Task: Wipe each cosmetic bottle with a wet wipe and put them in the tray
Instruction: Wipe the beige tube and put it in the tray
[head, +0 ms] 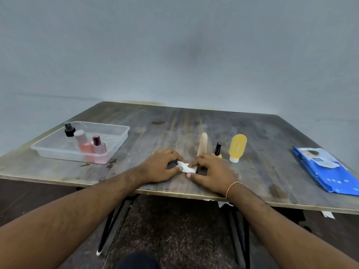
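A worn wooden table [194, 123] fills the middle of the frame. At centre left a clear tray [116, 131] holds three upright bottles: a spray bottle [69, 131], a pink bottle [83, 142] and a perfume [98, 147]. At far right a blue wipe pack [326, 169] lies flat. Right of centre three items are seen unwiped: a beige tube [202, 142], upright with its long axis vertical and its crimped end up; a yellow bottle [237, 147], standing cap down and leaning slightly right; and a small polish bottle [218, 149], black cap up. At lower centre, near the table's front edge, the left hand [161, 167] and right hand [211, 171] are closed on the two ends of a white wipe [184, 167], pinched between thumb and fingertips. A dark object is glimpsed beneath the wipe; what it is cannot be told.

The step is judged to be preparing or folding the wipe. It is best done by keeping the wipe folded into a flat pad so that a clean face is presented. The tube, being tall and narrow, should be steadied low and wiped along its length.
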Motion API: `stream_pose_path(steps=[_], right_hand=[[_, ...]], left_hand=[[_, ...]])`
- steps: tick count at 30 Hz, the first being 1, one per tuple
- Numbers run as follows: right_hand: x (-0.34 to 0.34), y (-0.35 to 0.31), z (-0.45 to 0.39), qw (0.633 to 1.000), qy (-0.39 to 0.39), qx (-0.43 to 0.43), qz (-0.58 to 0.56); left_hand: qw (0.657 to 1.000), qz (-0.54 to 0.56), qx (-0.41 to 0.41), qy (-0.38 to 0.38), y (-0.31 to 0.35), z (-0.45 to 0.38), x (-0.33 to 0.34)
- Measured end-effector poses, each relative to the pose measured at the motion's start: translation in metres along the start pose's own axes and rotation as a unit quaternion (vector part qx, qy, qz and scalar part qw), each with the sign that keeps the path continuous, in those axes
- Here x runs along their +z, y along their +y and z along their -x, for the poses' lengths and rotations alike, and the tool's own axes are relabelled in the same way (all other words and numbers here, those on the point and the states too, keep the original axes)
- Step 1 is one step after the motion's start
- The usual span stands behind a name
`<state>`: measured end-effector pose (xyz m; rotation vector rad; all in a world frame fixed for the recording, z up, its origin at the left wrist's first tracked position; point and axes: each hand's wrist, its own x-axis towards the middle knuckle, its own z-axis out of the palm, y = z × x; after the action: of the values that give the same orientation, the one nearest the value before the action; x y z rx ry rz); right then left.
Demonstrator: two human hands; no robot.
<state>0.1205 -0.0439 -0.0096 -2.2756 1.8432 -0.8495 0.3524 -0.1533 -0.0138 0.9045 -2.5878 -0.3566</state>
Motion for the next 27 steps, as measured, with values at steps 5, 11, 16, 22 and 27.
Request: stream_pose_path(steps=[5, 11, 16, 22, 27], right_hand=[[0.0, 0.003, -0.001, 0.989, 0.049, 0.054, -0.126], [-0.004, 0.006, 0.008, 0.937, 0.101, 0.101, -0.318], [-0.003, 0.01, 0.006, 0.926, 0.131, 0.112, -0.337], [-0.005, 0.014, 0.005, 0.903, 0.125, 0.089, -0.4], [-0.003, 0.013, 0.004, 0.901, 0.134, 0.086, -0.403]], left_hand=[[0.996, 0.067, -0.03, 0.042, -0.006, -0.009, 0.01], [0.989, 0.104, -0.109, 0.0, 0.006, -0.033, 0.005], [0.986, 0.017, -0.163, -0.032, 0.021, -0.061, 0.012], [0.982, 0.055, -0.181, 0.01, 0.03, -0.068, 0.019], [0.98, 0.083, -0.18, -0.007, 0.021, -0.071, 0.022]])
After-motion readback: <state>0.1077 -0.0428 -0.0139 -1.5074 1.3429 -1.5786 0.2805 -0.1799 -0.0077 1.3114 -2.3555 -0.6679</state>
